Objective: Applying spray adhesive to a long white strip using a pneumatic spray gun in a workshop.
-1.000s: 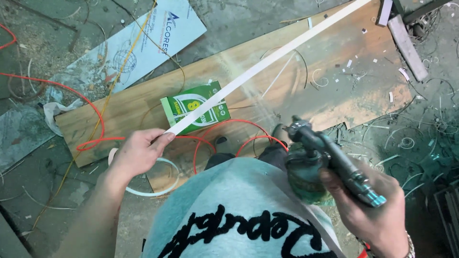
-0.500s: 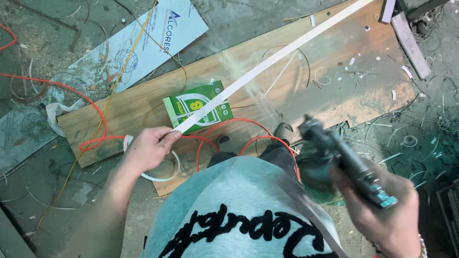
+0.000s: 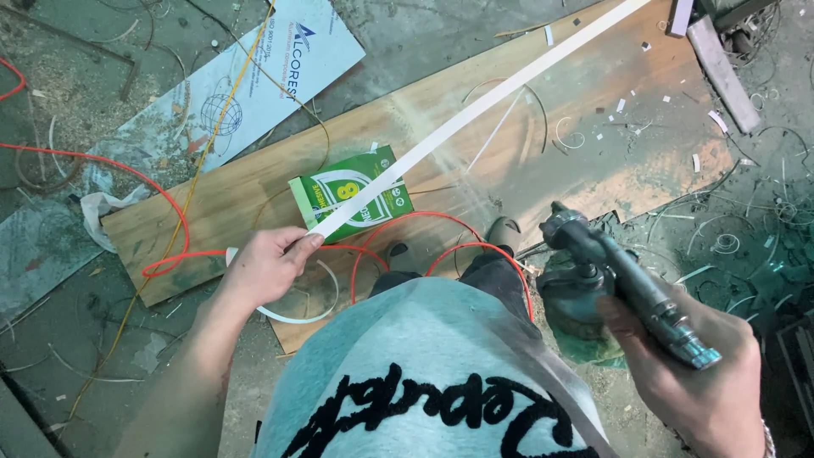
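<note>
My left hand [image 3: 264, 270] pinches the near end of a long white edge strip [image 3: 475, 110] that runs up to the top right over a wooden board [image 3: 585, 136]. The strip rests across a small green box [image 3: 373, 208] on the board. My right hand [image 3: 695, 373] grips a metal spray gun [image 3: 615, 276] with a dark green cup beneath it, its nozzle aimed toward the board. A pale misted patch lies on the wood beside the strip. My grey printed shirt fills the lower middle.
An orange hose [image 3: 407, 233] loops across the board and off to the left. A printed white panel [image 3: 254, 80] lies at upper left, with a yellow cord over it. Wood scraps [image 3: 721, 72] sit at upper right. Shavings and curls of strip litter the dirty floor.
My right hand has shifted the spray gun a little to the right and lower. My left hand keeps hold of the strip's end, nearly in place.
</note>
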